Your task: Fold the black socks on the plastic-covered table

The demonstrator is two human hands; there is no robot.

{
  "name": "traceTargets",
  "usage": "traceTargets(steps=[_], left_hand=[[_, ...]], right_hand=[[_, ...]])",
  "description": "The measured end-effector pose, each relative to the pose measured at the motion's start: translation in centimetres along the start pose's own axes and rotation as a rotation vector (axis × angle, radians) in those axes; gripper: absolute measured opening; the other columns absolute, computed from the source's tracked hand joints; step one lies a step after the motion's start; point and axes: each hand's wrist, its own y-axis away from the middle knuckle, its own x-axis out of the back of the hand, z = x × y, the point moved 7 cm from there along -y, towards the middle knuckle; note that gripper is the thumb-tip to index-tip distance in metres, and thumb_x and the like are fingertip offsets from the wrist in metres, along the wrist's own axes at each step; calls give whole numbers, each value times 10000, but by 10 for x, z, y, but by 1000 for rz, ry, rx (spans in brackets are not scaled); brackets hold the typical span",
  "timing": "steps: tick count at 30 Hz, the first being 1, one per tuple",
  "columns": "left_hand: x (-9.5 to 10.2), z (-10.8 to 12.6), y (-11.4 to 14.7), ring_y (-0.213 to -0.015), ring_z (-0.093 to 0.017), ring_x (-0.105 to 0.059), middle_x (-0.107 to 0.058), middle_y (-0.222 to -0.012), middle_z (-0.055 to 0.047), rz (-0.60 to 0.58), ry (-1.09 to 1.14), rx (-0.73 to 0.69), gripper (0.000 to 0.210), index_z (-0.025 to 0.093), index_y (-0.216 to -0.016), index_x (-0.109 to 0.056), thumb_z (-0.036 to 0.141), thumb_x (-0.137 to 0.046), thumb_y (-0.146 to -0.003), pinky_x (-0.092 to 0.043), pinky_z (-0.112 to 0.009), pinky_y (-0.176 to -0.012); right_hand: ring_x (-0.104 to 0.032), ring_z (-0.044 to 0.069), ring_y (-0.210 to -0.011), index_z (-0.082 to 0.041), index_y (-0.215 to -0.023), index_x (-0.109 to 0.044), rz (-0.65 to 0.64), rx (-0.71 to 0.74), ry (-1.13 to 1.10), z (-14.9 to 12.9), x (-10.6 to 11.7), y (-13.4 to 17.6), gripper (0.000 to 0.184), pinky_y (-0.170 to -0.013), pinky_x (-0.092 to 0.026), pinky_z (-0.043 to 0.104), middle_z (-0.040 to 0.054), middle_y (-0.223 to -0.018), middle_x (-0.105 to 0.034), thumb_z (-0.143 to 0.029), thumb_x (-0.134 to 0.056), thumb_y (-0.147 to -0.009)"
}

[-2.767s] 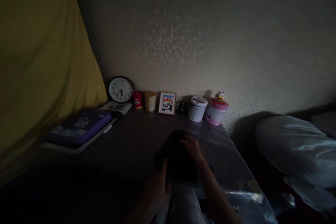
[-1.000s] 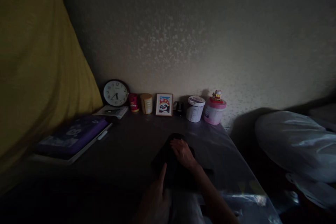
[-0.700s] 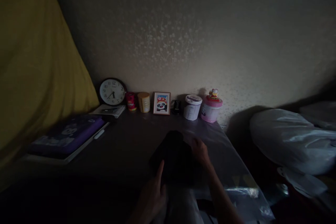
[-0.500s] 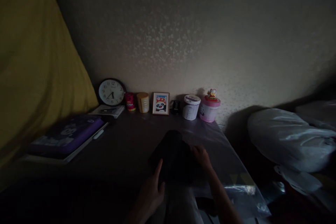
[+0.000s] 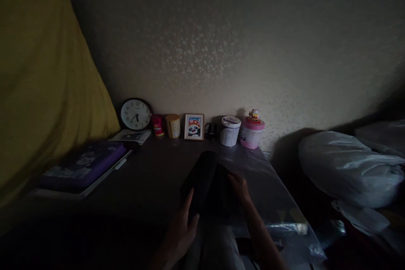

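Observation:
A black, soft-looking item (image 5: 202, 181), perhaps folded cloth or a bag, is at the desk's near edge; it is too dark to tell its kind. My left hand (image 5: 181, 228) holds its lower left side, index finger stretched along it and thumb apart, with the other fingers hidden. My right hand (image 5: 239, 186) is closed on its right edge, fingers curled and pinching it. The item's top rises in a rounded fold, and its lower part merges into shadow.
Along the wall stand a clock (image 5: 136, 114), red can (image 5: 157, 125), yellow canister (image 5: 173, 126), panda picture frame (image 5: 194, 127), white tub (image 5: 230, 131) and pink tub (image 5: 252, 133) topped by a figurine. A purple case (image 5: 84, 164) lies left; a stuffed white bag (image 5: 344, 166) sits right.
The black item's top has risen slightly, and its right part is pulled up a little. My right hand has shifted slightly left with it. The view has tilted a little.

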Motion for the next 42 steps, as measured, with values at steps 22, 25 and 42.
traceTargets(steps=[22, 25, 42], left_hand=[[-10, -19, 1, -1188, -196, -553, -562, -1318, -137, -134, -151, 147, 763, 130, -1483, -91, 223, -492, -840, -411, -261, -973], [-11, -23, 0, -1174, -203, -563, -571, -1303, -148, -141, -155, 172, 772, 122, -1482, -88, 211, -499, -834, -412, -274, -971], [-11, -22, 0, -1162, -213, -571, -587, -1283, -154, -124, -247, 199, 720, 107, -1475, -142, 209, -471, -844, -409, -278, -967]], right_hand=[[-624, 212, -688, -144, -973, -661, 20, 232, 17, -60, -47, -22, 426, -628, -469, 315, 69, -745, -693, -458, -578, -698], [-611, 202, -663, -159, -964, -657, 5, 244, 14, -59, -56, -21, 399, -595, -455, 300, 51, -706, -679, -452, -572, -708], [-620, 188, -611, -145, -1062, -590, -166, 163, -95, -60, -76, -8, 515, -582, -477, 296, 16, -631, -652, -539, -540, -734]])
